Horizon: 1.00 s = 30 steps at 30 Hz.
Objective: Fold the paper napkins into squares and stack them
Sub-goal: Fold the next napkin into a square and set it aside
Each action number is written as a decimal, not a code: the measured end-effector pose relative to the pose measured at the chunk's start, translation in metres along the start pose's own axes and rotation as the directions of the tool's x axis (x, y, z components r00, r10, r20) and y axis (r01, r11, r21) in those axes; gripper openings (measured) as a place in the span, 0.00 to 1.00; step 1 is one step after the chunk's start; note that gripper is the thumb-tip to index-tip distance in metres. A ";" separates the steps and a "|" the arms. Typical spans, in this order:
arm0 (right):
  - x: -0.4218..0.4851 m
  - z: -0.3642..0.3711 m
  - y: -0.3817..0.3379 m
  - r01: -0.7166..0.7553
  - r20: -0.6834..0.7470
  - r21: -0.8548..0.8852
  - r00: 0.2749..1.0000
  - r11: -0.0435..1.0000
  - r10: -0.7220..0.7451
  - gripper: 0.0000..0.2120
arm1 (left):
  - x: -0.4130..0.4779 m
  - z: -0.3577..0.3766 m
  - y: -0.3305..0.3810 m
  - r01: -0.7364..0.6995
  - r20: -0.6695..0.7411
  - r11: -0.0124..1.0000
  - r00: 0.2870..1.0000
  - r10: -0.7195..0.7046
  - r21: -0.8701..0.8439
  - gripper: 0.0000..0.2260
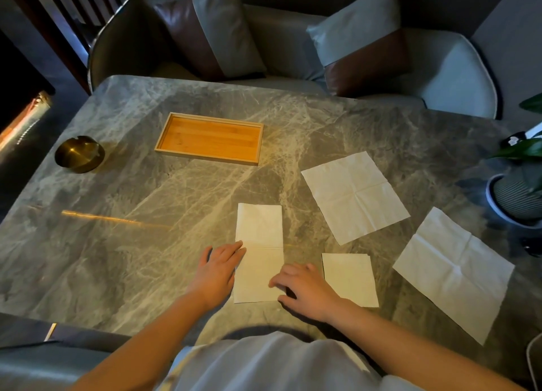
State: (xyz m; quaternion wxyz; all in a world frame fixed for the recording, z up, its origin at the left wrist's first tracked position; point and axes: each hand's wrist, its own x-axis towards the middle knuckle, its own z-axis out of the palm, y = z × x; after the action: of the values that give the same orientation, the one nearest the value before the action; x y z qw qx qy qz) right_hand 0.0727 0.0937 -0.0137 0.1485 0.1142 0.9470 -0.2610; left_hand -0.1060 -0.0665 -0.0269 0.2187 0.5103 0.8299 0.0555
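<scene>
Your left hand (218, 269) lays straight, closed fingers on the left edge of the half-folded napkin (259, 238), which lies on the table (117, 244) before you. Your right hand (305, 288) curls its fingers over the napkin's near right corner; whether they pinch or press is unclear.

You have a grey marble table (146, 244) in front of you, with a shallow wooden tray (209, 138) lying towards its far side, left of centre, and a round brass ashtray (79, 154) well apart from it near the left edge. At the right edge stands a potted plant (511, 197) in a ribbed pot. Beyond the table's far edge are two pale chairs (457, 76), each holding a grey-and-brown cushion (211, 35).
</scene>
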 end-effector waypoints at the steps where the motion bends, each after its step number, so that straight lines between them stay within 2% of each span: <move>1: -0.001 0.000 0.002 0.012 -0.023 -0.006 1.000 1.000 -0.012 0.16 | 0.000 0.000 -0.002 -0.009 0.005 1.000 1.000 0.009 0.016 0.22; 6: 0.001 0.001 0.004 0.016 -0.035 -0.063 0.999 0.998 -0.018 0.17 | -0.004 0.002 -0.004 -0.037 -0.002 0.999 0.999 0.037 0.021 0.22; 13: 0.013 -0.001 -0.003 -0.073 -0.146 -0.003 0.987 0.997 0.072 0.05 | -0.009 0.008 -0.003 -0.053 -0.032 0.999 0.998 0.053 0.009 0.22; 19: 0.016 -0.020 -0.001 0.015 -0.226 0.126 0.974 0.992 0.014 0.04 | -0.015 0.005 -0.006 -0.066 -0.090 0.994 0.994 0.058 -0.090 0.20; 22: 0.013 -0.026 0.000 0.044 -0.275 0.158 0.962 0.987 0.001 0.03 | -0.017 0.002 -0.003 -0.069 -0.176 0.981 0.984 0.038 -0.179 0.16; 25: 0.010 -0.026 0.001 0.064 -0.321 0.180 0.947 0.982 -0.003 0.04 | -0.016 -0.002 0.005 -0.048 -0.222 0.960 0.975 -0.015 -0.276 0.07; 28: 0.007 -0.021 0.004 0.055 -0.242 0.177 0.970 0.983 -0.010 0.11 | -0.014 -0.004 0.009 0.051 -0.157 0.957 0.983 -0.099 -0.287 0.08; 30: 0.004 -0.015 0.008 0.003 -0.181 0.180 0.983 0.984 0.030 0.15 | -0.012 -0.002 0.008 0.066 -0.127 0.964 0.987 -0.101 -0.257 0.09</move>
State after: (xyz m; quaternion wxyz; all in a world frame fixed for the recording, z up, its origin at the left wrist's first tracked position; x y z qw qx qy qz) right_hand 0.0674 0.1088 -0.0060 0.0518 0.1569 0.9285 -0.3326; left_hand -0.0962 -0.0732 -0.0187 0.2255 0.4379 0.8501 0.1865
